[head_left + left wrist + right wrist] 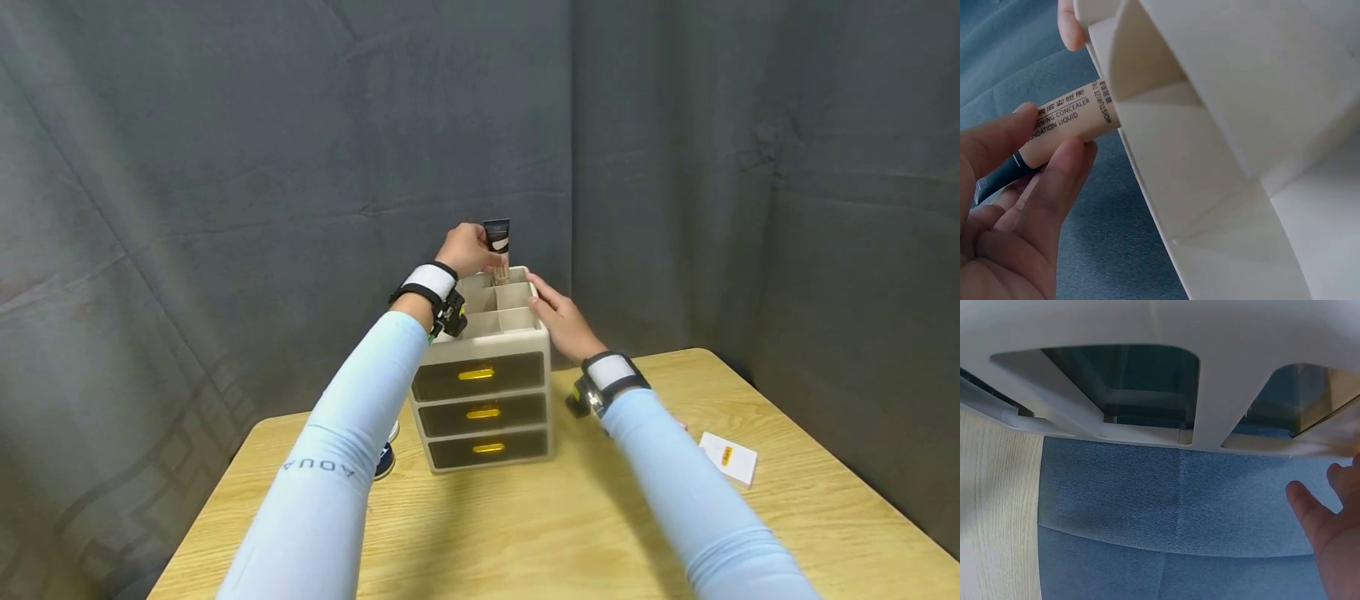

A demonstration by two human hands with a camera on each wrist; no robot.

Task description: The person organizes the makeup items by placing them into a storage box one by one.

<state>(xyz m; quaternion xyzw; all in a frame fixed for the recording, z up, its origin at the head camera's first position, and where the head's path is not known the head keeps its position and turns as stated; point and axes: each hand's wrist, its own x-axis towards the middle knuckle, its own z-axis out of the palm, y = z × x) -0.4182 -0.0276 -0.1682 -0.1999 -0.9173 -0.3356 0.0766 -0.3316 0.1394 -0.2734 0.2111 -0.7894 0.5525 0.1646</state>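
Observation:
My left hand (465, 250) pinches a foundation tube (1072, 122) between thumb and fingers. Beige with a dark end, the tube stands nearly upright in the head view, dark end up. Its lower end is at the back compartments of a white desktop drawer organizer (495, 344); how far inside it reaches, I cannot tell. The left wrist view shows printed lettering on the tube and the organizer's pale dividers beside it. My right hand (562, 321) rests with extended fingers on the organizer's right upper edge. In the right wrist view that hand (1335, 525) shows only partly, beside the organizer's side openings.
Three dark drawers with gold handles face front. A flat white box (729, 458) with a gold label lies right on the wooden table (525, 525). A dark blue round item (385, 461) is partly hidden behind the left sleeve. Grey curtain (300, 125) hangs behind.

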